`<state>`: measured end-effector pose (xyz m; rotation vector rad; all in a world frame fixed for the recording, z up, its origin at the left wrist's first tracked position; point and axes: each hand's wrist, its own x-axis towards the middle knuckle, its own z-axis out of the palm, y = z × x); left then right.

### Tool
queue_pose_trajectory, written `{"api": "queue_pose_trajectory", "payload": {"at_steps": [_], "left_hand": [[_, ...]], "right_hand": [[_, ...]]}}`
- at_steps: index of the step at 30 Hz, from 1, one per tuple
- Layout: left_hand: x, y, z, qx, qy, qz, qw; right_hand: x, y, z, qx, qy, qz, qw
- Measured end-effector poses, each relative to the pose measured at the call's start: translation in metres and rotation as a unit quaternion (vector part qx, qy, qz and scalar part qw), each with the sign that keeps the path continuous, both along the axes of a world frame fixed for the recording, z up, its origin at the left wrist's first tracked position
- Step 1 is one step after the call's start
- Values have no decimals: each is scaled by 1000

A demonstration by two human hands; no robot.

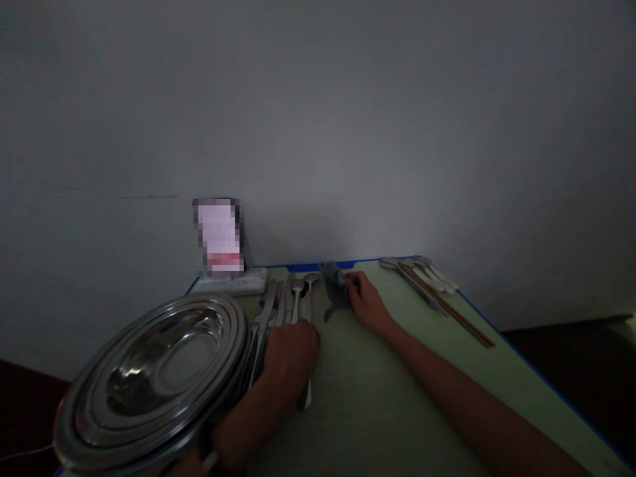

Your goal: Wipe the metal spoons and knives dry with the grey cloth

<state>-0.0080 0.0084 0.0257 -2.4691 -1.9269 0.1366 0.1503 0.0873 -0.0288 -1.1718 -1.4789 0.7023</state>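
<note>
My left hand [291,354] rests closed on a row of steel cutlery [278,305], knives and spoons laid side by side on the pale green table [377,404]. Its fingers curl over the handles; a spoon handle sticks out below the fist. My right hand [366,303] reaches farther back and pinches a small grey cloth [334,286] lying near the table's far edge.
A stack of round steel plates [154,374] fills the near left. A white power strip [231,283] with a blurred upright card lies at the back left. Spoons and brown chopsticks [437,291] lie at the back right. A bare wall stands behind.
</note>
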Motion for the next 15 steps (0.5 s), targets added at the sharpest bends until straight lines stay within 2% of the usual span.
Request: {"api": "queue_pose_trajectory", "payload": {"at_steps": [3, 5, 9, 15], "left_hand": [[0, 2, 4, -5, -18, 10, 1000], [3, 2, 5, -3, -42, 15, 999], [10, 1, 0, -1, -113, 17, 993], [12, 2, -21, -4, -248, 2, 969]], "right_hand": [[10, 10, -4, -44, 123, -64, 989], [15, 16, -8, -58, 174, -78, 980], [18, 24, -12, -85, 293, -63, 950], [17, 29, -6, -115, 447, -20, 887]]}}
